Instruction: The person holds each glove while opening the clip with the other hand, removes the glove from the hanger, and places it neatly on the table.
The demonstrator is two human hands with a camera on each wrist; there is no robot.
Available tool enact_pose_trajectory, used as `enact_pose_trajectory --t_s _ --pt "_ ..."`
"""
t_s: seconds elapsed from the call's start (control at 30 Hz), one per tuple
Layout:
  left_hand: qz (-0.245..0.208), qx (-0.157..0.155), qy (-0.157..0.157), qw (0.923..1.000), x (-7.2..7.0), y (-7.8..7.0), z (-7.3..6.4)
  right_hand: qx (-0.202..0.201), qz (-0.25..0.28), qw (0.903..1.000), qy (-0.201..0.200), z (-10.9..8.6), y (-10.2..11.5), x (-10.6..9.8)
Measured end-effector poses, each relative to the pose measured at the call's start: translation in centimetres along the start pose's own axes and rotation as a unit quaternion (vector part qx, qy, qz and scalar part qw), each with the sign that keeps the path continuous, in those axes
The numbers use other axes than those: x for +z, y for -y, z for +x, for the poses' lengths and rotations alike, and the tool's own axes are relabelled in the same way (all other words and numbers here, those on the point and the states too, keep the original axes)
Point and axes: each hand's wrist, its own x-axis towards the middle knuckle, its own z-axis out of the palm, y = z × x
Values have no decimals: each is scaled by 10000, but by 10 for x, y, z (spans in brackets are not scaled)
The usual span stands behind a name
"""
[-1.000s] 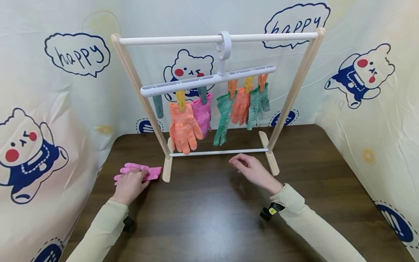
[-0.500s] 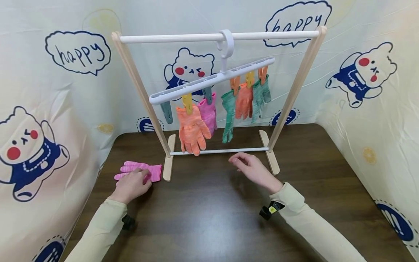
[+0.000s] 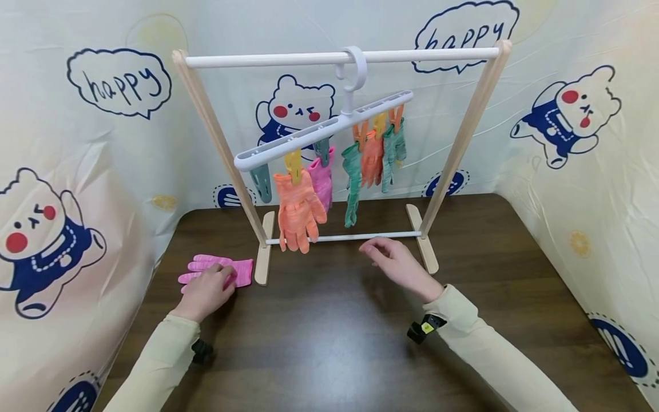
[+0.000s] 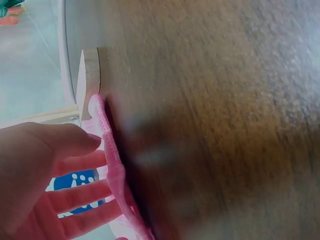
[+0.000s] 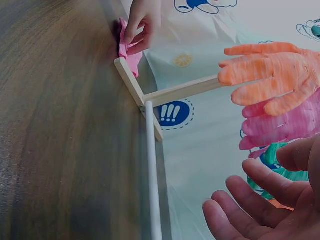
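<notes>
My left hand (image 3: 207, 292) is over a pink glove (image 3: 243, 272) that lies flat on the table left of the rack. In the left wrist view its fairly straight fingertips (image 4: 100, 159) touch the pink glove, with the thumb apart from them. My right hand (image 3: 393, 260), fingers loosely bent and holding nothing, hovers near the rack's low bar. Above hangs a white hanger (image 3: 329, 130) with clothespins. A yellow clothespin (image 3: 293, 166) holds an orange glove (image 3: 298, 209); behind it hangs another pink glove (image 3: 321, 180). A grey-blue clothespin (image 3: 261, 183) at the near end holds nothing.
Green gloves (image 3: 352, 177) and a second orange glove (image 3: 372, 160) hang toward the hanger's far end. The wooden rack has a white top rod (image 3: 273, 60), slanted posts (image 3: 465, 137) and flat feet (image 3: 264, 266) on the brown table (image 3: 329, 337). Printed cloth surrounds the table.
The hanger has turned on its hook, its left end coming nearer and its right end swinging back, with the hung gloves swaying along. Both hands stay almost where they were.
</notes>
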Motion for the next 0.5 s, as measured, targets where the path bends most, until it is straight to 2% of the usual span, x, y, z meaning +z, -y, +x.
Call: enact_pose_trajectory --t_s 0.13,0.33,0.5 --pt "18 42 -171 9998 0 0 1 -25 2 10000 -44 3 6 -2" --pt "-75 319 -775 9965 1 -1 1 -62 18 10000 -3 4 11 -6" --pt "-234 500 -1166 9916 -6 -11 3 -110 14 9999 -34 7 19 -12"
